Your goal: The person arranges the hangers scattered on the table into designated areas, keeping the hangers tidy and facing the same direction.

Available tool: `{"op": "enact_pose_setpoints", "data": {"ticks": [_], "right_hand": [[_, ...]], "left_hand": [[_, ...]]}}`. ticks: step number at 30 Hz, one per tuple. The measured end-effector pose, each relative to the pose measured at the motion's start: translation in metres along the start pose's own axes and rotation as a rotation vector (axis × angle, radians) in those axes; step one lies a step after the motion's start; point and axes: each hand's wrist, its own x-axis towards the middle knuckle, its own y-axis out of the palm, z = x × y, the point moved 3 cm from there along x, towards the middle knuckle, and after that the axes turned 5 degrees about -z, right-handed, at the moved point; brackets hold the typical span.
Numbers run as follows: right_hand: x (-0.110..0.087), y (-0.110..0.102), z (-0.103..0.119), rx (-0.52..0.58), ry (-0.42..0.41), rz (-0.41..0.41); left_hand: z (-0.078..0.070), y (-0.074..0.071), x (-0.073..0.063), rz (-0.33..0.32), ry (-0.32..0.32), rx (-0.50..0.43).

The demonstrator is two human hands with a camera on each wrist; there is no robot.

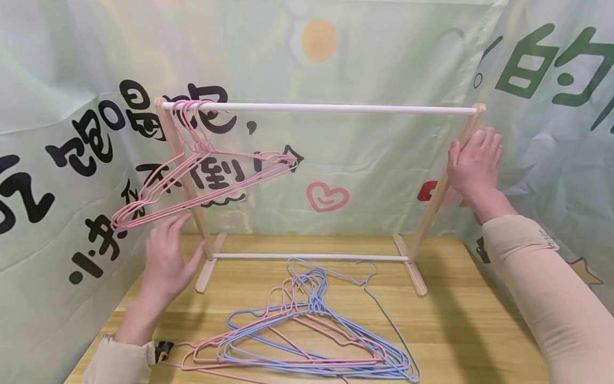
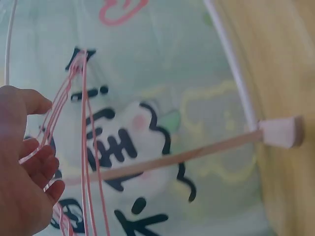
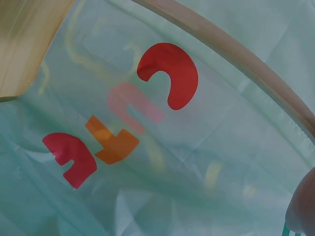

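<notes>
Your left hand [image 1: 168, 262] is spread beside the hanging pink hangers [image 1: 203, 148]; your right hand [image 1: 476, 165] grips the right wooden post [image 1: 435, 206]

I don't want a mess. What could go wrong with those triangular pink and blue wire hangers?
The triangular pink wire hangers bunch at one end of the round white rod, so they might tangle. The bare left hand is close below; a bump could set them swinging. On the wood-grain table, triangular blue wire hangers overlap more pink ones; lifting one may drag others.
</notes>
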Motion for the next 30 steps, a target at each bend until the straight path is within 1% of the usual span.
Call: {"op": "enact_pose_setpoints", "data": {"ticks": [2, 3, 6, 8, 12, 14, 15, 18, 21, 24, 27, 30], "right_hand": [[0.0, 0.0, 0.0, 0.003, 0.0, -0.002], [-0.001, 0.0, 0.0, 0.005, 0.0, -0.004], [-0.001, 0.0, -0.001, 0.005, 0.001, -0.005], [-0.001, 0.0, -0.001, 0.003, 0.004, -0.003], [0.001, 0.0, -0.002, -0.004, 0.007, -0.002], [0.002, -0.001, -0.002, -0.007, 0.01, 0.0], [0.002, -0.001, -0.002, -0.007, 0.01, -0.001], [0.002, -0.002, -0.003, -0.005, 0.015, 0.001], [0.002, -0.002, -0.003, -0.001, 0.014, 0.002], [0.001, -0.001, -0.003, 0.0, 0.014, 0.003], [0.001, 0.0, -0.002, 0.002, 0.012, 0.002], [0.001, 0.001, -0.002, 0.004, 0.013, 0.002]], "left_hand": [[-0.008, 0.002, -0.01, 0.032, 0.003, -0.063], [-0.012, 0.002, -0.016, 0.06, 0.004, -0.086], [-0.023, 0.004, -0.035, 0.17, 0.016, -0.131], [-0.028, 0.005, -0.049, 0.252, 0.015, -0.139], [-0.038, 0.007, -0.073, 0.439, -0.005, -0.156], [-0.042, 0.007, -0.083, 0.54, -0.023, -0.175], [-0.044, 0.007, -0.088, 0.6, -0.035, -0.188], [-0.051, 0.008, -0.099, 0.75, -0.064, -0.215], [-0.056, 0.009, -0.108, 0.866, -0.078, -0.229], [-0.058, 0.013, -0.116, 0.938, -0.08, -0.235], [-0.058, 0.017, -0.124, 0.98, -0.064, -0.253], [-0.058, 0.021, -0.131, 1.007, -0.042, -0.271]]}}
